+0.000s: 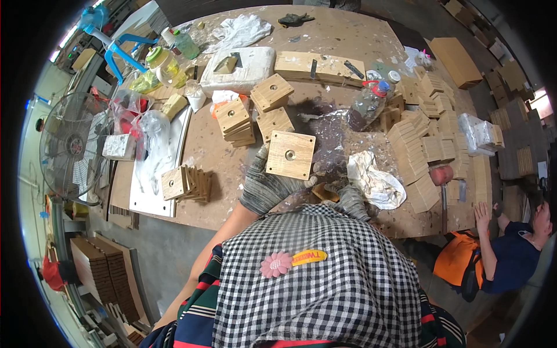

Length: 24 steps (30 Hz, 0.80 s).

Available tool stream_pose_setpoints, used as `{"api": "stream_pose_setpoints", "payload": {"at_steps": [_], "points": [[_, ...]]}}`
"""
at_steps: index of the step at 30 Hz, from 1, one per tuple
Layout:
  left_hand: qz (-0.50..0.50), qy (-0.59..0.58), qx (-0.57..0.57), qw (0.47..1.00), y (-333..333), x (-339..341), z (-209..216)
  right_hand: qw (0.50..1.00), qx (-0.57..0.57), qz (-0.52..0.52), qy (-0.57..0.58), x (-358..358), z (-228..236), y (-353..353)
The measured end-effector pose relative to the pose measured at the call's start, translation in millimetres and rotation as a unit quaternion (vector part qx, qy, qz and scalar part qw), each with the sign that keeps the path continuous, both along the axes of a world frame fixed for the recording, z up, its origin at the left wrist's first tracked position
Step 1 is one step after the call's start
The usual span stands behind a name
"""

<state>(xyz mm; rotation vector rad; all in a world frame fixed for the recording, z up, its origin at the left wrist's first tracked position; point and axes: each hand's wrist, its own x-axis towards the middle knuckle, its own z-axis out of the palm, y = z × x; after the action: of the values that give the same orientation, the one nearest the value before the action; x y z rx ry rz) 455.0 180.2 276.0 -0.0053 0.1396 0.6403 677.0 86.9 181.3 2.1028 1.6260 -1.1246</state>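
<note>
My left hand (pixel 266 187), in a grey knitted glove, is closed on a square wooden block (pixel 290 155) with a round hole in its middle and small holes at its corners. The block's face is turned up, above the table's near edge. My right hand (pixel 351 203), also gloved, is close by on the right with its fingers curled. Against its fingers shows a small yellowish-brown piece (pixel 325 192), whose kind I cannot make out. Just beyond the held block are stacks of similar blocks (pixel 233 116). Another leaning row of them (pixel 184 183) stands at the left.
A crumpled white cloth (pixel 376 181) lies right of my hands. Farther right are many stacked wood pieces (pixel 409 151) and a red-headed mallet (pixel 441 176). A plastic bottle (pixel 368 104) stands beyond. A fan (pixel 74 145) is at the left; another person (pixel 518 249) is at the right.
</note>
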Motion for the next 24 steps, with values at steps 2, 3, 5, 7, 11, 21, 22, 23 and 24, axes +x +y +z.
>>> {"api": "stream_pose_setpoints", "payload": {"at_steps": [2, 3, 5, 7, 11, 21, 22, 23, 24], "points": [[0.007, 0.07, 0.039, 0.997, 0.5, -0.4, -4.5, 0.974, 0.163, -0.065, 0.144, -1.1, 3.5, -9.7], [0.008, 0.115, 0.111, 0.987, 2.8, -1.0, -10.6, 0.897, 0.318, -0.125, 0.279, -3.1, 8.9, -12.0], [0.035, 0.3, 0.272, 0.914, 0.9, 4.9, -12.7, 0.838, 0.292, -0.206, 0.412, -9.9, 47.1, -7.8], [0.136, 0.387, 0.423, 0.808, 1.6, 18.2, -39.5, 0.703, 0.241, -0.284, 0.606, -11.1, 60.4, -3.0], [0.203, 0.54, 0.705, 0.413, -0.5, 22.3, -20.5, 0.919, 0.373, 0.1, 0.081, -19.4, 64.6, 4.0], [0.133, 0.553, 0.552, 0.61, -2.0, 8.4, -21.7, 0.838, 0.451, -0.116, 0.286, -5.3, 36.8, 0.1], [0.133, 0.552, 0.552, 0.611, -1.5, 7.2, -21.5, 0.802, 0.528, -0.055, 0.273, -3.2, 30.1, -0.9], [0.109, 0.54, 0.508, 0.662, -1.4, 5.1, -20.6, 0.803, 0.527, -0.054, 0.274, -3.1, 35.0, 1.5], [0.085, 0.525, 0.461, 0.71, -1.7, 4.2, -17.9, 0.788, 0.586, 0.026, 0.185, -2.1, 41.6, 5.3]]}}
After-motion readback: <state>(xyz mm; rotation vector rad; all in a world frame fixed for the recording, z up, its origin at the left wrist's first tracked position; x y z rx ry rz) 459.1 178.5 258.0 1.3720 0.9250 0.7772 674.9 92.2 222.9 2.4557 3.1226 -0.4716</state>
